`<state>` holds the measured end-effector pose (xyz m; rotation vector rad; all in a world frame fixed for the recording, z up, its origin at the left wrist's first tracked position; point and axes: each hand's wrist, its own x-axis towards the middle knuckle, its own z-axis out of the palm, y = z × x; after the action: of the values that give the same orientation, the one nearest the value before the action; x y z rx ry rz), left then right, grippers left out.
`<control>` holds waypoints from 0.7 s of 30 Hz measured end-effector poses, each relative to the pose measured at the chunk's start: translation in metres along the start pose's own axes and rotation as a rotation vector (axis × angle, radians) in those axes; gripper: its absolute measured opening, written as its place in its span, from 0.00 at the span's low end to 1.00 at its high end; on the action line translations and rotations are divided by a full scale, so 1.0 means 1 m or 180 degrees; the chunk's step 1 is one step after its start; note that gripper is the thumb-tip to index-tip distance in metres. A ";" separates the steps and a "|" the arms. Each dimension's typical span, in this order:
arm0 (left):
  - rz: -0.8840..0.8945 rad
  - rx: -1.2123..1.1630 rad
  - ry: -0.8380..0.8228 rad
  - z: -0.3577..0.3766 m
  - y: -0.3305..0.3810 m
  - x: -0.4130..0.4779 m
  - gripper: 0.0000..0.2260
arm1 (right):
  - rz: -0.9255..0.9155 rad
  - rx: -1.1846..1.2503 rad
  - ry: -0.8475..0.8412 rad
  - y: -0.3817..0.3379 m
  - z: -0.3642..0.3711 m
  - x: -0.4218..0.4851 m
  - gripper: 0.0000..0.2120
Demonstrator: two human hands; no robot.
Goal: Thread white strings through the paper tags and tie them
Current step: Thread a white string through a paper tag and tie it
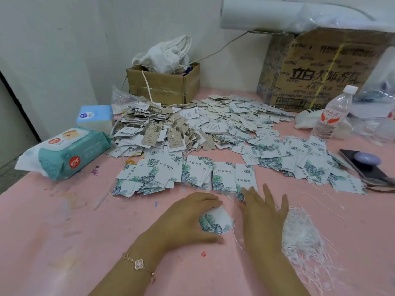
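On the pink desk, near the middle, the left hand has its grip curled round a small stack of leaf tags; the right hand, fingers spread, holds nothing, white strings just right of it

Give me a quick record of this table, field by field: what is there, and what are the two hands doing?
Surface: pink table
Left hand: grips a small tag stack, leaf-printed
Right hand: fingers spread, holding nothing, between the stack and the white strings
Beyond the hands: tag row, overlapping
Farther back: tag heap, some tags with strings
Left side: wet wipes pack, tissue pack
Right side: water bottle, phone
Back: small box, large box
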<state>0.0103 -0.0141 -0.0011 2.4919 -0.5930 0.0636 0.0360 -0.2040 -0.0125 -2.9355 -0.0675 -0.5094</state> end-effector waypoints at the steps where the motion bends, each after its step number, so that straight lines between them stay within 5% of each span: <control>1: -0.0004 0.0013 0.0039 -0.001 0.000 0.000 0.34 | -0.0019 0.0048 0.0077 0.001 0.000 0.000 0.20; 5: -0.0035 0.0023 0.0134 -0.001 -0.001 0.000 0.26 | 0.0024 0.0242 0.0482 0.001 -0.004 0.002 0.16; 13: 0.0084 0.0031 0.0283 -0.006 0.001 -0.001 0.19 | -0.0091 0.0262 0.0168 0.007 -0.003 0.005 0.13; 17: -0.0294 -0.0583 0.1083 -0.009 0.002 0.001 0.11 | -0.0123 0.0386 0.0633 0.004 -0.007 0.004 0.15; 21: -0.0500 -0.1841 0.1952 -0.012 0.000 0.007 0.12 | 0.0016 0.0389 0.1399 0.000 -0.019 0.004 0.16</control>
<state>0.0178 -0.0109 0.0103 1.8105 -0.1223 0.5003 0.0338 -0.2071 0.0066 -2.6369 -0.0355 -1.0909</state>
